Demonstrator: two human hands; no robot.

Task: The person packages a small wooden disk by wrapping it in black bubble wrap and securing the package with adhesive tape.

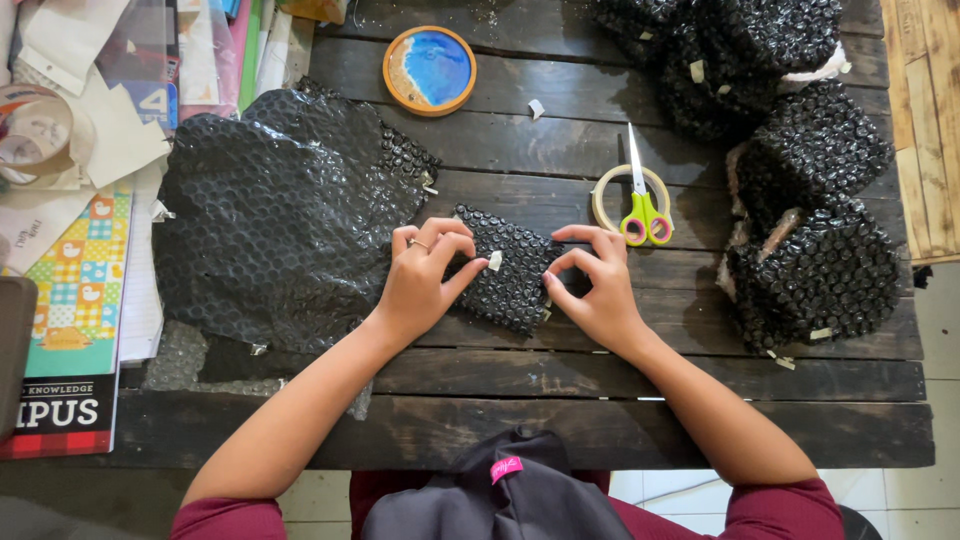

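I look down on a dark wooden plank counter (pixel 560 400). Near its middle lies a small flat packet wrapped in black bubble wrap (pixel 508 268), and both my hands are on it. My left hand (pixel 420 280) rests on the packet's left end, fingers curled and pressing down, a ring on one finger, thumb stretched toward a small strip of pale tape (pixel 494 260) on the wrapping. My right hand (pixel 598 285) pinches the packet's right end between thumb and bent fingertips. Neither hand is opened flat; both are partly closed on the packet.

Touching the packet's left side, a large crumpled sheet of black bubble wrap (pixel 275 215) spreads toward the counter's left edge. Near the far edge sits a round wooden coaster with a blue and white centre (pixel 429 70). Just beyond my right hand lie scissors with green and pink handles (pixel 643 200), resting on a ring of pale tape (pixel 605 195). Along the right edge and far right corner are piled several finished bundles in black bubble wrap (pixel 810 200). Past the left edge lie papers and colourful booklets (pixel 80 270).
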